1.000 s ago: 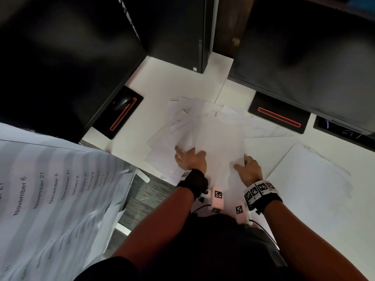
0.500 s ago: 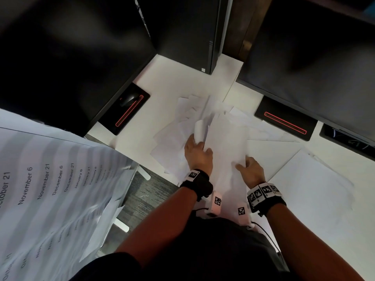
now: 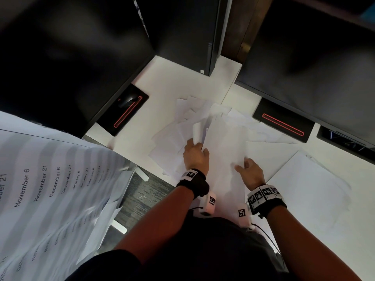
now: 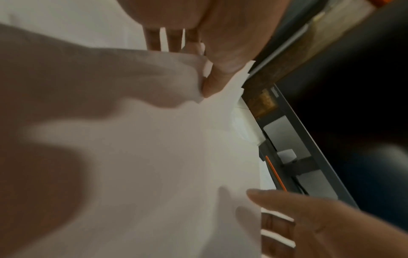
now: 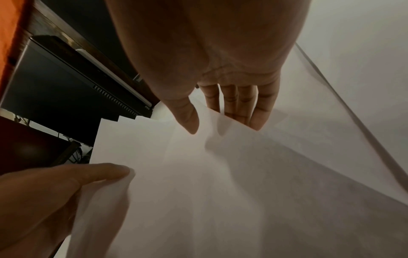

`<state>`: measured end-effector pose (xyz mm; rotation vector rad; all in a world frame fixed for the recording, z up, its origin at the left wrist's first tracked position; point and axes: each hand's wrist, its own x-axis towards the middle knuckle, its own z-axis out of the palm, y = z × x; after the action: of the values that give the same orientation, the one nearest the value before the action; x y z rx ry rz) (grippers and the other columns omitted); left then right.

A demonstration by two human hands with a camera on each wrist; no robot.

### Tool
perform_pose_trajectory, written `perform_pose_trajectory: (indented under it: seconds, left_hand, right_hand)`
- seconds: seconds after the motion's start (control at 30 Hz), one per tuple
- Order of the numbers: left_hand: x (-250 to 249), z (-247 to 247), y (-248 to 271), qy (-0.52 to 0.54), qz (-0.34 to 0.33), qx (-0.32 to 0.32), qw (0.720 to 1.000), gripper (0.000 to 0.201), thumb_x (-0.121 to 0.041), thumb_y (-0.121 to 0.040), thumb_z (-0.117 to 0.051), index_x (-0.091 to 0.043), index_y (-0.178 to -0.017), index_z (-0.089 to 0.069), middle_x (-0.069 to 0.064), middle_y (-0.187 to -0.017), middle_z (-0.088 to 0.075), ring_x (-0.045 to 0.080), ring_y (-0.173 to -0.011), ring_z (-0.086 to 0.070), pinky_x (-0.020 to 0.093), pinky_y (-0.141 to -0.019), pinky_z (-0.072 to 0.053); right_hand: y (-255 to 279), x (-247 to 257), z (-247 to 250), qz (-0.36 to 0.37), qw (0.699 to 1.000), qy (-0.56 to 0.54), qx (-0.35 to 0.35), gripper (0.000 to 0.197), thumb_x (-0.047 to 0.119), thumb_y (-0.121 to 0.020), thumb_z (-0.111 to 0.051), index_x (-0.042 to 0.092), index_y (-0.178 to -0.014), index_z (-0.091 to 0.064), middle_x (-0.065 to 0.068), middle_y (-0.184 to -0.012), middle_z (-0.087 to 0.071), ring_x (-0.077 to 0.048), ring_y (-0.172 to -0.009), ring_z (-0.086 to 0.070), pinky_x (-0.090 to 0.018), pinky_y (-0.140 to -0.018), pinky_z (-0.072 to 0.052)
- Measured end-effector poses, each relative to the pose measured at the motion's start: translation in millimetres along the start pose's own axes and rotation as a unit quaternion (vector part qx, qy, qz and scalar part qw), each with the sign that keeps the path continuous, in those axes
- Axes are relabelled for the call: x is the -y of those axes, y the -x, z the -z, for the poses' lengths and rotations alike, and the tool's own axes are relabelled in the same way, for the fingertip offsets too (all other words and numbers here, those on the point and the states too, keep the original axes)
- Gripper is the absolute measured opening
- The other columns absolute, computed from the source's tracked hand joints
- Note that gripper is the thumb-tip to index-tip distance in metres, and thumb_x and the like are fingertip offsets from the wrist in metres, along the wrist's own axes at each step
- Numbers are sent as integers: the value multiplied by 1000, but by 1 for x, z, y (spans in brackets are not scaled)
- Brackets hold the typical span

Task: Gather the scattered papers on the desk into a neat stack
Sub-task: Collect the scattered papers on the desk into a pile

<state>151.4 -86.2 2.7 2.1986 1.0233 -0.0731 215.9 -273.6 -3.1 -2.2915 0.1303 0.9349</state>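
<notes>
Loose white papers (image 3: 225, 142) lie fanned in the middle of the white desk (image 3: 162, 82). My left hand (image 3: 195, 156) grips the bundle's left edge, where sheets curl upward (image 3: 197, 130); its thumb (image 4: 212, 82) presses on top and its fingers go behind. My right hand (image 3: 250, 172) pinches the right edge, thumb (image 5: 187, 120) above the top sheet (image 5: 220, 174) and fingers underneath. More sheets (image 3: 172, 138) spread flat to the left of the bundle, and others (image 3: 263, 130) fan out beyond it.
A second pile of paper (image 3: 308, 189) lies on the desk at the right. A printed date list (image 3: 50, 189) hangs close on the left. Two dark monitors (image 3: 71, 57) (image 3: 314, 67) overhang the desk, with red-lined bases (image 3: 125, 112) (image 3: 284, 124). A dark tower (image 3: 192, 27) stands behind.
My left hand went from lying flat on the papers to reaching forward and gripping their left edge, which now curls up. My right hand shifted slightly and took the right edge.
</notes>
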Motion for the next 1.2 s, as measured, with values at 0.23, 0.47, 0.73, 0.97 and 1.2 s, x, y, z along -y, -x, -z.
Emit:
perform_pose_trajectory:
  seconds: [0.23, 0.47, 0.73, 0.97, 1.2]
  left_hand:
    - [-9, 10, -2, 135, 56, 25, 989, 40, -13, -96, -58, 8, -130, -57, 25, -127, -59, 38, -122, -55, 34, -99, -44]
    - [-16, 38, -30, 223, -18, 30, 974, 30, -19, -74, -56, 7, -89, -60, 19, -103, -56, 30, -87, -58, 35, -76, -51]
    - [-2, 40, -60, 228, 86, 98, 965, 24, -9, -85, -68, 0, -108, -67, 11, -106, -69, 30, -103, -65, 22, -78, -46]
    - [1, 19, -33, 252, 155, 13, 955, 96, -9, -80, -72, -27, -155, -15, 9, -117, -64, 29, -101, -65, 39, -92, -55]
    - [1, 26, -33, 132, 191, 61, 971, 36, -24, -81, -71, -7, -113, -69, 15, -111, -73, 35, -102, -69, 39, -84, -58]
  right_hand:
    - [-2, -18, 4, -7, 999, -29, -16, 39, 35, -88, -67, 15, -121, -61, 1, -102, -68, -21, -101, -62, -36, -95, -48]
    - [-8, -40, 9, 13, 997, -69, 11, 14, 29, -83, -75, 23, -94, -69, 0, -87, -73, -25, -89, -69, -38, -94, -53]
    - [-7, -54, 12, 30, 999, -44, 10, 11, 33, -82, -73, 25, -88, -68, 2, -84, -72, -21, -87, -67, -38, -92, -53]
    - [-8, -57, 9, 40, 998, -46, 6, 8, 28, -83, -74, 25, -87, -68, 2, -88, -73, -21, -88, -68, -41, -94, -53]
    - [-7, -61, 8, 45, 998, -40, 1, 7, 24, -84, -73, 24, -90, -69, -2, -90, -73, -24, -90, -68, -37, -92, -53]
